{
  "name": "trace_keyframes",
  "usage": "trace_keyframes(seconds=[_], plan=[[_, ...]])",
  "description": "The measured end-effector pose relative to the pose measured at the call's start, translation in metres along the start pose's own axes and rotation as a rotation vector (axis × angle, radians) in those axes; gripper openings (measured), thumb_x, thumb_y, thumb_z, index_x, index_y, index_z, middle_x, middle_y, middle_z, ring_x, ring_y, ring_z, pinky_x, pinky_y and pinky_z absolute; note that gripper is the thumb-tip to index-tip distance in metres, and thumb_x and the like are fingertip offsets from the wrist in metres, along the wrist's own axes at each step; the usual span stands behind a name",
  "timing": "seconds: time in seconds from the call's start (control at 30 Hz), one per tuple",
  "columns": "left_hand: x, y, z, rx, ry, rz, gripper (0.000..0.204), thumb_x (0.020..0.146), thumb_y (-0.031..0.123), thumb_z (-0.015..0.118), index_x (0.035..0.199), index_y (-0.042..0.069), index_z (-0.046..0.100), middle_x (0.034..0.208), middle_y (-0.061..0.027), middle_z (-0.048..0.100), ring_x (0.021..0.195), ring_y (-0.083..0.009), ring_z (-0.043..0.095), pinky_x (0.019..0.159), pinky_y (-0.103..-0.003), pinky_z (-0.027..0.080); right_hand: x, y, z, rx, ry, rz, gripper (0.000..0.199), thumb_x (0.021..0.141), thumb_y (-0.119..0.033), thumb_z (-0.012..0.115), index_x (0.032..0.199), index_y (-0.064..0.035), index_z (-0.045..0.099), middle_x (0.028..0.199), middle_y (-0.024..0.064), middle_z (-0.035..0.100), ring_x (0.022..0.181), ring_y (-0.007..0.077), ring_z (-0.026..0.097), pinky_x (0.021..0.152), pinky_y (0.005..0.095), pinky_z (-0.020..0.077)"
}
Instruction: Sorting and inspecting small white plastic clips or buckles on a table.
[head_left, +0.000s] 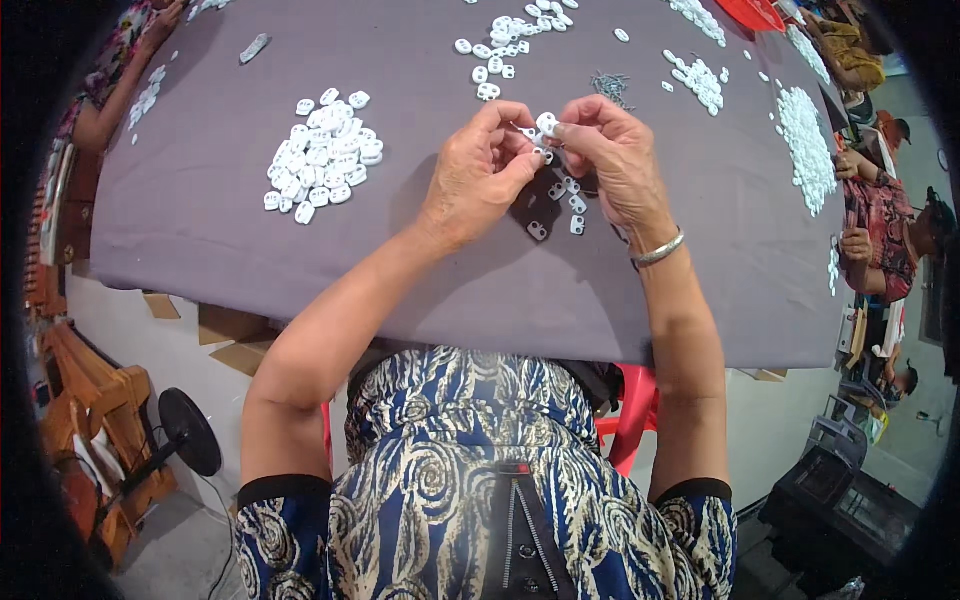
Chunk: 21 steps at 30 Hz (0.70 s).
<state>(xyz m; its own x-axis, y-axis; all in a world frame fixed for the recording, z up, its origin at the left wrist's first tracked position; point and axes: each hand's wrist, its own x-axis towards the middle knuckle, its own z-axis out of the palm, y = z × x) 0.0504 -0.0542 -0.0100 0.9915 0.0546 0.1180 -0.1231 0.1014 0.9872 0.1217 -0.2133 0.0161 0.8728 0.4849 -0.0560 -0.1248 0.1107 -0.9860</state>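
My left hand (pixel 485 172) and my right hand (pixel 612 155) meet over the table, fingertips almost touching. Between the thumb and fingers of my right hand is a small white plastic piece with two holes (pixel 546 122). Just below it, my left fingertips pinch another small white plastic piece (pixel 545 157); the fingers partly hide it, and whether the two are joined I cannot tell. Several loose white pieces with holes (pixel 577 204) lie in the shadow under my hands. A little beyond my right hand is a heap of thin grey metal screws or pins (pixel 611 88).
A pile of white oval pieces (pixel 325 150) sits to the left on the grey tablecloth (pixel 400 300). More white pieces (pixel 500 50) are scattered ahead, with larger heaps (pixel 805 150) at the right. A red basket (pixel 752 14) stands far right. Other people work along both side edges.
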Motion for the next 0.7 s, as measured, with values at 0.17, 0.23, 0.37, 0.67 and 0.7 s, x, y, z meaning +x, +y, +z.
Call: trace_keyframes(seconds=[0.17, 0.23, 0.37, 0.67, 0.7], plan=[[0.0, -0.002, -0.001, 0.007, 0.012, 0.018, 0.031, 0.088, 0.0, 0.061, 0.117, 0.002, 0.049, 0.086, -0.0003, 0.057, 0.073, -0.0035, 0.052, 0.06, -0.018, 0.043, -0.003, -0.001, 0.008, -0.042, 0.053, -0.007, 0.012, 0.085, -0.006, 0.065, 0.095, -0.0012, 0.064, 0.077, -0.001, 0.063, 0.06, 0.0012, 0.05, 0.052, 0.0157, 0.0398], [0.0, -0.001, -0.001, 0.03, 0.024, 0.017, 0.031, 0.088, 0.0, 0.061, 0.116, 0.002, 0.049, 0.085, 0.0005, 0.056, 0.073, -0.0029, 0.051, 0.06, -0.017, 0.042, -0.003, 0.0, 0.007, -0.086, 0.056, -0.012, 0.014, 0.085, -0.007, 0.064, 0.097, -0.0003, 0.066, 0.076, -0.0018, 0.062, 0.06, 0.0011, 0.049, 0.052, 0.0159, 0.0395], [0.001, -0.001, -0.001, 0.028, 0.032, 0.022, 0.03, 0.088, 0.0, 0.061, 0.116, 0.003, 0.049, 0.084, 0.0012, 0.056, 0.073, -0.0024, 0.051, 0.061, -0.017, 0.041, -0.004, -0.001, 0.008, -0.126, 0.049, -0.039, 0.013, 0.085, -0.008, 0.064, 0.095, -0.0003, 0.066, 0.075, -0.0025, 0.061, 0.061, 0.0011, 0.049, 0.053, 0.0164, 0.0395], [0.001, -0.001, -0.001, 0.027, 0.038, -0.002, 0.03, 0.088, -0.001, 0.061, 0.116, 0.002, 0.049, 0.085, 0.0007, 0.056, 0.075, -0.0027, 0.051, 0.062, -0.017, 0.042, -0.005, -0.004, 0.012, -0.157, 0.063, -0.066, 0.012, 0.084, -0.008, 0.065, 0.094, -0.0006, 0.066, 0.074, -0.0038, 0.061, 0.062, 0.0011, 0.05, 0.054, 0.017, 0.0399], [0.001, -0.001, -0.001, 0.032, 0.039, 0.005, 0.03, 0.088, -0.001, 0.061, 0.116, 0.001, 0.049, 0.085, 0.0004, 0.056, 0.075, -0.003, 0.051, 0.063, -0.017, 0.042, -0.005, -0.004, 0.012, -0.173, 0.065, -0.068, 0.012, 0.084, -0.007, 0.065, 0.094, -0.0007, 0.067, 0.074, -0.0038, 0.061, 0.063, 0.0011, 0.05, 0.054, 0.017, 0.0404]])
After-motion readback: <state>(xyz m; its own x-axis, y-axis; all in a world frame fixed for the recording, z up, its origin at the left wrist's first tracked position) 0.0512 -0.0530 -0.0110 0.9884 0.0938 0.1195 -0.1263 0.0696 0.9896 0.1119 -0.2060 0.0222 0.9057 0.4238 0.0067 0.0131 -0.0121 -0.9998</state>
